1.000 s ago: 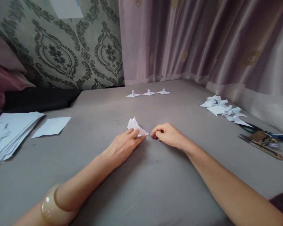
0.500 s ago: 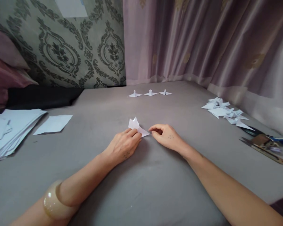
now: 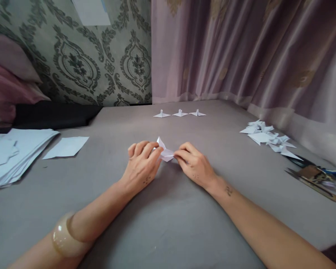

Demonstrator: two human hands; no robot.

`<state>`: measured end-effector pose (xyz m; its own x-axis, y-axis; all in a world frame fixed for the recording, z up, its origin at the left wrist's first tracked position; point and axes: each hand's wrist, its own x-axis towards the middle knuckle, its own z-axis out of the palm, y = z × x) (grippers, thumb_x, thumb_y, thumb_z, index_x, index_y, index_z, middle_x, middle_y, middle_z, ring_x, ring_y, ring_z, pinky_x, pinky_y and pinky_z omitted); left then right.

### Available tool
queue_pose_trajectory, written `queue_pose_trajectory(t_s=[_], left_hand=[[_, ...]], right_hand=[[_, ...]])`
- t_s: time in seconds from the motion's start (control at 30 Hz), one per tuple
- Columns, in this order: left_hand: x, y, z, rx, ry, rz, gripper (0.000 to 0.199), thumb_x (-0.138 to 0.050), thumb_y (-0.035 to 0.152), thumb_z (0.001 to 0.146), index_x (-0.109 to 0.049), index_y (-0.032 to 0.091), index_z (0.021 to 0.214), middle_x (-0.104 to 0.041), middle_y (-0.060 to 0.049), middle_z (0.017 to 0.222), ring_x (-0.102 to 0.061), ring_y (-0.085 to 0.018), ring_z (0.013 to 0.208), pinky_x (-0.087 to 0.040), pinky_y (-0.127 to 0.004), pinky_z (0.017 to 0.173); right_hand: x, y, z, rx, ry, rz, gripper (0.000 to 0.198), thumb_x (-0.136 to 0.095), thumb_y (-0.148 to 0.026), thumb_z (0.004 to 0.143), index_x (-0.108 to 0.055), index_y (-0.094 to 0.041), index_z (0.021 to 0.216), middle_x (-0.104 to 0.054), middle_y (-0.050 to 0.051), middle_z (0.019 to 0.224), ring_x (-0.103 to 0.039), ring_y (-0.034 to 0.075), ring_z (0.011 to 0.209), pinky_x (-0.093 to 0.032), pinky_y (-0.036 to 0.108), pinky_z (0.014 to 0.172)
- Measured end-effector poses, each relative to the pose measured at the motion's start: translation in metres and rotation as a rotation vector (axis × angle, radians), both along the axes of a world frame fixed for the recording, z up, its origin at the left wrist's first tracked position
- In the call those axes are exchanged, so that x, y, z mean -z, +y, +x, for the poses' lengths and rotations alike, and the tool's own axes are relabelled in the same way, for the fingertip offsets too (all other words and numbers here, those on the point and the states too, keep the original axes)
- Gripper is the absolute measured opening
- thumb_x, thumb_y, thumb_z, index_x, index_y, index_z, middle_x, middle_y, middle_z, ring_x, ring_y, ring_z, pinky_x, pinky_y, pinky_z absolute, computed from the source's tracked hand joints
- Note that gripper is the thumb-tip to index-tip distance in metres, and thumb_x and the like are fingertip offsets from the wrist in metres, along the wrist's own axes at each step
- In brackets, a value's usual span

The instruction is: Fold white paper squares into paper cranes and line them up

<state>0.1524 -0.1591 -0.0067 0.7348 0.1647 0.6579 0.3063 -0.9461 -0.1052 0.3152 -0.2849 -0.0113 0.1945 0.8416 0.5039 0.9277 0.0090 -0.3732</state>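
A small folded white paper piece (image 3: 166, 153), with pointed flaps, is held between my two hands over the grey surface. My left hand (image 3: 144, 160) pinches its left side between thumb and fingers, covering part of it. At the right-hand tip, my right hand (image 3: 195, 163) has the paper between thumb and forefinger. One flap points upward beside my left fingertips. Beyond my hands, three folded paper cranes (image 3: 180, 113) stand in a row.
A stack of white paper (image 3: 22, 153) and a single white sheet (image 3: 66, 147) lie at left. Folded paper cranes (image 3: 268, 137) are heaped at right, near scissors (image 3: 313, 184) and a brown item (image 3: 312, 173). Black cloth (image 3: 53, 114) lies at the back left; a curtain (image 3: 212, 52) hangs behind.
My right hand has come to the paper's right tip and now grips it. The left hand has shifted its hold, fingers lifting, and the paper looks raised and tilted. The view has shifted slightly.
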Motion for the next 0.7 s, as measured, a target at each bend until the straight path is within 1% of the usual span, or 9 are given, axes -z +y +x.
queue_pose_trajectory(t_s=[0.07, 0.13, 0.17, 0.23, 0.33, 0.4, 0.5, 0.6, 0.7], left_hand=[[0.0, 0.0, -0.002, 0.039, 0.007, 0.109, 0.013, -0.053, 0.012, 0.084, -0.058, 0.022, 0.089, -0.064, -0.002, 0.104, -0.048, -0.022, 0.101, -0.03, -0.04, 0.088], [-0.001, -0.003, -0.003, 0.042, 0.002, 0.196, 0.014, -0.051, 0.009, 0.084, -0.057, 0.021, 0.079, -0.066, 0.0, 0.098, -0.049, -0.02, 0.097, -0.029, -0.039, 0.087], [-0.001, -0.005, -0.003, 0.032, 0.016, 0.215, 0.015, -0.05, 0.009, 0.084, -0.055, 0.02, 0.076, -0.066, -0.001, 0.094, -0.049, -0.02, 0.095, -0.028, -0.038, 0.086], [-0.001, -0.01, -0.002, 0.018, 0.093, 0.197, 0.017, -0.048, 0.006, 0.083, -0.054, 0.019, 0.073, -0.065, -0.002, 0.084, -0.049, -0.019, 0.09, -0.028, -0.038, 0.085], [-0.002, -0.016, -0.001, 0.041, 0.247, 0.085, 0.018, -0.047, 0.003, 0.078, -0.053, 0.018, 0.072, -0.062, -0.003, 0.074, -0.05, -0.021, 0.086, -0.029, -0.039, 0.086], [-0.004, -0.019, -0.001, 0.055, 0.315, 0.003, 0.016, -0.047, 0.003, 0.075, -0.054, 0.018, 0.071, -0.063, -0.004, 0.072, -0.051, -0.022, 0.086, -0.028, -0.041, 0.087], [-0.01, -0.023, -0.002, 0.043, 0.381, -0.09, 0.014, -0.048, 0.011, 0.081, -0.056, 0.017, 0.071, -0.063, -0.005, 0.071, -0.053, -0.023, 0.083, -0.029, -0.043, 0.088], [-0.016, -0.028, -0.003, 0.023, 0.406, -0.147, 0.023, -0.046, 0.022, 0.088, -0.058, 0.016, 0.07, -0.064, -0.005, 0.07, -0.054, -0.023, 0.081, -0.03, -0.044, 0.088], [-0.017, -0.03, -0.004, 0.015, 0.398, -0.18, 0.03, -0.041, 0.024, 0.092, -0.058, 0.016, 0.068, -0.063, -0.005, 0.07, -0.055, -0.022, 0.08, -0.03, -0.044, 0.087]], right_hand=[[-0.002, -0.002, 0.0, -0.007, -0.168, 0.041, 0.022, -0.045, -0.013, 0.09, -0.064, -0.021, 0.096, -0.058, 0.005, 0.094, -0.053, 0.013, 0.079, -0.039, 0.024, 0.065], [-0.003, -0.003, 0.001, -0.021, -0.303, 0.068, 0.025, -0.041, -0.009, 0.09, -0.063, -0.019, 0.095, -0.057, 0.005, 0.091, -0.051, 0.014, 0.077, -0.039, 0.025, 0.068], [-0.004, -0.004, 0.002, -0.029, -0.353, 0.068, 0.026, -0.04, -0.008, 0.09, -0.063, -0.019, 0.094, -0.057, 0.005, 0.09, -0.05, 0.014, 0.077, -0.038, 0.026, 0.069], [-0.005, -0.005, 0.002, -0.053, -0.415, 0.028, 0.026, -0.039, -0.007, 0.089, -0.063, -0.018, 0.089, -0.057, 0.005, 0.088, -0.049, 0.014, 0.076, -0.037, 0.027, 0.069], [-0.006, -0.008, 0.0, -0.102, -0.446, -0.107, 0.026, -0.039, -0.006, 0.089, -0.062, -0.017, 0.083, -0.056, 0.005, 0.085, -0.048, 0.014, 0.074, -0.036, 0.027, 0.065], [-0.008, -0.01, -0.002, -0.117, -0.426, -0.21, 0.026, -0.039, -0.007, 0.09, -0.061, -0.017, 0.083, -0.056, 0.005, 0.086, -0.048, 0.014, 0.072, -0.034, 0.026, 0.061], [-0.01, -0.014, -0.004, -0.101, -0.318, -0.327, 0.024, -0.039, -0.013, 0.093, -0.062, -0.018, 0.087, -0.056, 0.004, 0.089, -0.05, 0.013, 0.07, -0.032, 0.026, 0.057], [-0.01, -0.016, -0.004, -0.057, -0.144, -0.38, 0.022, -0.041, -0.022, 0.095, -0.063, -0.021, 0.092, -0.057, 0.002, 0.093, -0.053, 0.011, 0.069, -0.032, 0.025, 0.057], [-0.009, -0.014, -0.004, -0.023, 0.025, -0.384, 0.02, -0.044, -0.027, 0.094, -0.064, -0.023, 0.092, -0.059, 0.001, 0.093, -0.056, 0.011, 0.074, -0.035, 0.024, 0.062]])
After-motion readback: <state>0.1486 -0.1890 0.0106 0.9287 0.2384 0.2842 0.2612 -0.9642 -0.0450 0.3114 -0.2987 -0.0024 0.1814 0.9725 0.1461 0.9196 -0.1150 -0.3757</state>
